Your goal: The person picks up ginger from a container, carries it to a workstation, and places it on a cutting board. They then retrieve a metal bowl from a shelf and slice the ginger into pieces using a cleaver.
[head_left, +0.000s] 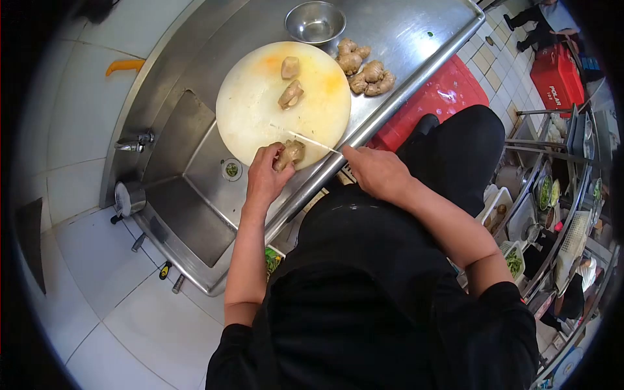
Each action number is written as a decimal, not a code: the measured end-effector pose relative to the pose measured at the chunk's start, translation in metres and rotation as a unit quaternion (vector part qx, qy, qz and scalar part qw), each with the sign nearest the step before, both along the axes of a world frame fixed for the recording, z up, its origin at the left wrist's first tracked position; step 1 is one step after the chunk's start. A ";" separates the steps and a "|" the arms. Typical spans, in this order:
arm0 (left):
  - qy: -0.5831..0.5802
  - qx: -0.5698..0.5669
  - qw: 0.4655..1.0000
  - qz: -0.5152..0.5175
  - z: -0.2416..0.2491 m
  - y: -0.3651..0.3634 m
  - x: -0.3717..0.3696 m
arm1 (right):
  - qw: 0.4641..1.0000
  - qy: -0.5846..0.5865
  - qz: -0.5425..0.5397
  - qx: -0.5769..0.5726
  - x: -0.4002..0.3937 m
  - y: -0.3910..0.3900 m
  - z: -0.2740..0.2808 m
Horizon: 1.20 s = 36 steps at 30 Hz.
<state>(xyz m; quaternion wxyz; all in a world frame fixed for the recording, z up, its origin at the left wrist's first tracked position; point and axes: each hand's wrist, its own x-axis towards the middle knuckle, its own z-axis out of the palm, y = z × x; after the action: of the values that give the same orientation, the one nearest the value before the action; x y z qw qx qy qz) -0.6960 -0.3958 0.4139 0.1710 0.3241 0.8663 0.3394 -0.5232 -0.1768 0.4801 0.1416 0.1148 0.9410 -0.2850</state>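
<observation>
My left hand (265,170) is closed around a piece of ginger (290,155) at the near edge of a round white cutting board (244,97). In my right hand (372,170) is a knife (312,141), its thin blade lying across the board just beyond the ginger; the handle is hidden in my fist. Farther up the board sit two more ginger pieces, a pale peeled-looking one (290,67) and a partly brown one (290,95). Whole knobbly ginger roots (373,78) rest on the steel counter right of the board.
A steel bowl (316,23) stands behind the board. To the left is a sink basin (188,214) with a tap (133,144). A red surface (435,94) lies below the counter's right edge. Shelves with food containers (520,227) and other people are at the right.
</observation>
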 end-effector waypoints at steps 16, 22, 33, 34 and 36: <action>-0.041 -0.059 0.997 0.025 0.013 0.009 -0.001 | 0.999 0.018 0.033 0.021 0.019 -0.012 0.011; -0.049 -0.083 0.995 0.016 0.009 0.009 -0.006 | 0.999 0.008 0.036 0.000 0.008 -0.010 0.002; -0.056 -0.030 0.998 -0.005 -0.002 0.004 -0.011 | 0.998 -0.051 0.024 -0.042 -0.029 -0.006 -0.014; -0.030 -0.025 0.999 -0.020 0.000 0.003 -0.010 | 0.997 -0.059 0.019 -0.043 -0.030 -0.006 -0.014; 0.030 -0.048 0.997 -0.054 0.007 0.002 -0.011 | 0.996 -0.070 0.011 -0.052 -0.034 -0.001 -0.011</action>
<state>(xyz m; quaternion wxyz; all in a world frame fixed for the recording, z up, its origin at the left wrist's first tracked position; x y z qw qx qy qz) -0.7069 -0.3942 0.4209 0.1778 0.3720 0.8676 0.2781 -0.5576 -0.1781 0.4687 0.2161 0.1162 0.9141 -0.3227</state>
